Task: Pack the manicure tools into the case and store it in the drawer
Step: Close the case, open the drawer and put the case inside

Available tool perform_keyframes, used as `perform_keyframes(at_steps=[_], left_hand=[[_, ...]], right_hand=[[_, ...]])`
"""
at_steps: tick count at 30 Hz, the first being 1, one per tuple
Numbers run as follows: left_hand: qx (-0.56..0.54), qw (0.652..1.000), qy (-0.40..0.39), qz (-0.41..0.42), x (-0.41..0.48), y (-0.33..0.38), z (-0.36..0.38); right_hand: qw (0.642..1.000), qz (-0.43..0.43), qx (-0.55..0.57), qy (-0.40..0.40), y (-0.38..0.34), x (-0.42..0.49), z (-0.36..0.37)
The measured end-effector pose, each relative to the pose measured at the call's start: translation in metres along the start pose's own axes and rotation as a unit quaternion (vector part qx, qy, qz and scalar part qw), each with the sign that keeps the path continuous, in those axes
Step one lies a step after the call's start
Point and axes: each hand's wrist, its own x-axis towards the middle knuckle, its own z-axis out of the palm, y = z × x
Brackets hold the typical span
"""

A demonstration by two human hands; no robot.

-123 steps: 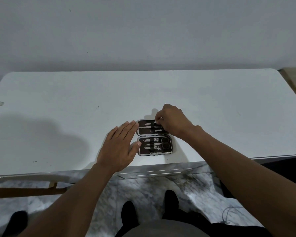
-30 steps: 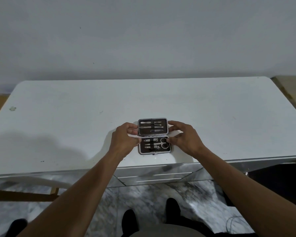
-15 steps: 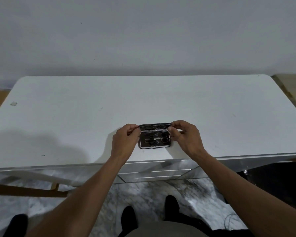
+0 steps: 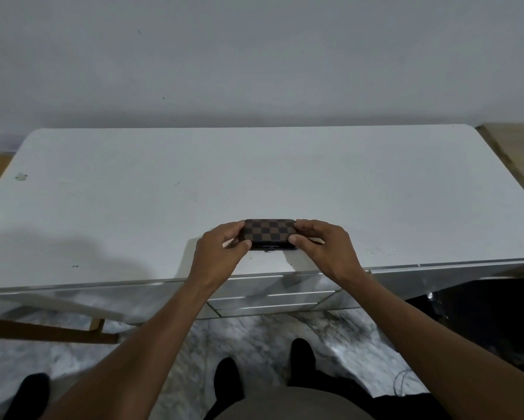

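Note:
The manicure case [image 4: 269, 233] lies closed near the front edge of the white table [image 4: 254, 177], its brown checkered lid facing up. The tools inside are hidden. My left hand [image 4: 218, 253] grips the case's left end with thumb and fingers. My right hand [image 4: 321, 247] pinches its right end, fingers on the lid's far corner and thumb at the near corner. Below the table's front edge, directly under the case, sits a shut mirrored drawer [image 4: 273, 294].
A grey wall rises behind the table. A wooden frame [image 4: 48, 331] juts out at lower left beneath the tabletop. My feet stand on the marbled floor [image 4: 254, 338]. A dark area fills the space to the lower right.
The case's lid has swung down from half-raised to fully shut, hiding the tools. Both hands stayed at the case's ends throughout.

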Motion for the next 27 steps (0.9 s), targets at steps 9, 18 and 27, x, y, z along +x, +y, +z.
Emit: perform_keyframes(at_steps=[9,18,27], left_hand=[[0.049,0.999,0.011,0.021,0.004,0.002,0.004],[0.075,0.996,0.031,0.023,0.001,0.003,0.011],[0.099,0.993,0.033,0.057,-0.001,0.004,0.012]], right_hand=[[0.994,-0.074,-0.082,-0.002,-0.004,-0.003,0.004],[0.976,-0.111,-0.184,-0.029,-0.008,-0.001,0.007],[0.967,-0.092,-0.238,-0.017,-0.013,-0.008,0.017]])
